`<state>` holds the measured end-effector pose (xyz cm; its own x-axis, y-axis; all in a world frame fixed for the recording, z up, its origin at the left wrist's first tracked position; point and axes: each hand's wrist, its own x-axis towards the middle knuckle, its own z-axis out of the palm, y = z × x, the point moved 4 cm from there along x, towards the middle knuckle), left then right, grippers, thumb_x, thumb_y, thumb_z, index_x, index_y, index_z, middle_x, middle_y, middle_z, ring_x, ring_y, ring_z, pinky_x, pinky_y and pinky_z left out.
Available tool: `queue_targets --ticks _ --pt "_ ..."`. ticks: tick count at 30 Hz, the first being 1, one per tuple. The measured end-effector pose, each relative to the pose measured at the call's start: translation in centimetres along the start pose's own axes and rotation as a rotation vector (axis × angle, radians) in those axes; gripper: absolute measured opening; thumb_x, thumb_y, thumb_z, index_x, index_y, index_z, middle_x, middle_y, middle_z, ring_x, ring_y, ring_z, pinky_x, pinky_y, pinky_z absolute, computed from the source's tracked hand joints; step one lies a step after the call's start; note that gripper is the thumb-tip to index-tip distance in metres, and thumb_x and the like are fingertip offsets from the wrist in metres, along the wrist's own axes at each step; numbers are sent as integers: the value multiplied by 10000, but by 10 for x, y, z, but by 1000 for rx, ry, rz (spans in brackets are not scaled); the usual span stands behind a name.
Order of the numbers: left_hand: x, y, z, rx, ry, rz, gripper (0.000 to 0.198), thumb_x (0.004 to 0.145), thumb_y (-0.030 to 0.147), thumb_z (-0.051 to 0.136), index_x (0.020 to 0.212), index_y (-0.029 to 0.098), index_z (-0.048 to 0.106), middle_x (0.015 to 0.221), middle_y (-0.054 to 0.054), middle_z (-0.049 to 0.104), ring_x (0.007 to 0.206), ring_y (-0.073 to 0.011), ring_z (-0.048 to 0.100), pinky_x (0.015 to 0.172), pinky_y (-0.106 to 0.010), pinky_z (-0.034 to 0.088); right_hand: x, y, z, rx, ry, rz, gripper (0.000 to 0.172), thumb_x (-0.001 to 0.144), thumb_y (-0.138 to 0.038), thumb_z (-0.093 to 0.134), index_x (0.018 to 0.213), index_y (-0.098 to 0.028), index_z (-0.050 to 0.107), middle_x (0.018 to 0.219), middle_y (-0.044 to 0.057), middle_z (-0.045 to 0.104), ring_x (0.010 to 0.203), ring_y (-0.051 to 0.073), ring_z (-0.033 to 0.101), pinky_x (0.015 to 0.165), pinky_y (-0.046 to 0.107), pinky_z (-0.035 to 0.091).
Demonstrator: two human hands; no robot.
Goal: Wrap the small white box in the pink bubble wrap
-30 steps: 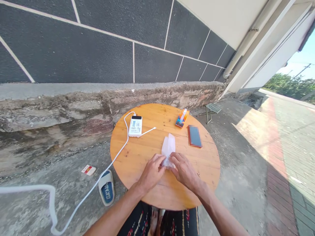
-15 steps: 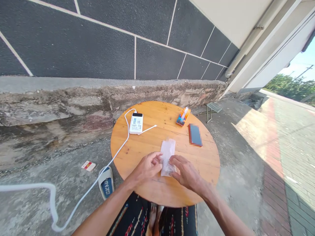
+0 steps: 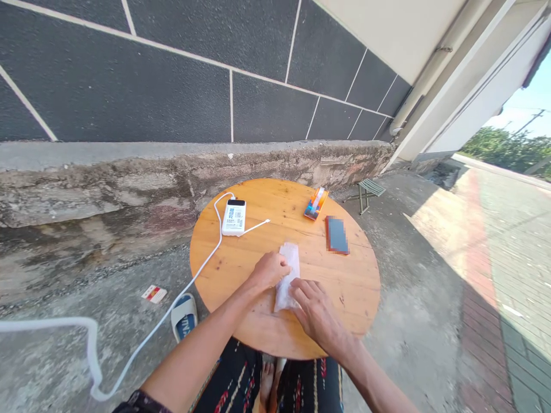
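A whitish, translucent plastic wrapping (image 3: 289, 287) lies lengthwise near the front middle of the round wooden table (image 3: 241, 281). Whether anything is inside it cannot be made out. My left hand (image 3: 270, 271) is closed at its left edge, thumb and curled fingers pinching the film. Against the lower right part of the wrapping rest the fingertips of my right hand (image 3: 317, 310), its fingers bent and somewhat apart. The right thumb is partly hidden beside the wrapping.
Behind are a white power bank (image 3: 234, 218) with cables, an orange tape dispenser (image 3: 316, 203) and a phone (image 3: 337, 235) with a red edge. A slipper (image 3: 184, 316) and a small card box (image 3: 154, 293) lie on the ground. A folding stool (image 3: 371, 188) stands near the wall.
My left hand has moved forward along the wrapping and its fingers have curled in. The wrapping now leans slightly, its near end shifted left. My right fingertips have come onto its right side.
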<state>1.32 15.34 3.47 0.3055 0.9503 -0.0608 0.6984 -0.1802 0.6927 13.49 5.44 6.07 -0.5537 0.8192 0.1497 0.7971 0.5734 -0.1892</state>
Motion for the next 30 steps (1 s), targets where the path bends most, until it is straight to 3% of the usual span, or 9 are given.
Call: queue_targets --ticks 7,15,19,22,25,30 --pt "9 -5 0 108 -93 -44 92 607 211 554 573 164 625 523 10 541 530 -127 488 493 -222 292 7 8 -4 64 1 9 187 781 -124 609 953 -186 573 1065 54 600 972 220 524 862 353 384" --pt "23 -3 2 198 -151 -30 72 563 202 619 507 162 597 503 -35 555 559 -199 558 545 -271 366 28 22 -12 167 -96 32 274 707 -103 618 971 -176 623 1013 45 646 954 203 575 884 342 396" --pt "16 -7 -7 175 -88 -26 89 601 241 625 564 161 619 572 -43 611 609 -189 573 586 -261 393 39 33 -15 261 -171 93 298 693 -153 652 987 -195 635 1021 35 662 937 196 598 867 329 423" --pt "3 -14 -15 98 1 32 184 735 218 499 773 178 675 753 -37 676 725 -169 596 664 -245 423 47 42 -16 341 -253 155 288 695 -204 671 982 -201 649 1021 32 669 928 200 607 842 320 442" --pt "-14 -19 -19 -150 122 177 339 757 118 418 983 167 666 976 -51 678 875 -156 601 787 -242 444 53 45 -15 395 -314 170 275 694 -219 679 968 -200 658 1015 31 674 918 202 613 830 317 449" --pt "-33 -21 -18 -339 154 271 371 762 101 420 1026 170 671 962 -47 645 831 -147 582 743 -242 450 55 43 -15 374 -293 184 278 691 -200 671 969 -197 659 1009 34 673 917 206 610 825 313 445"
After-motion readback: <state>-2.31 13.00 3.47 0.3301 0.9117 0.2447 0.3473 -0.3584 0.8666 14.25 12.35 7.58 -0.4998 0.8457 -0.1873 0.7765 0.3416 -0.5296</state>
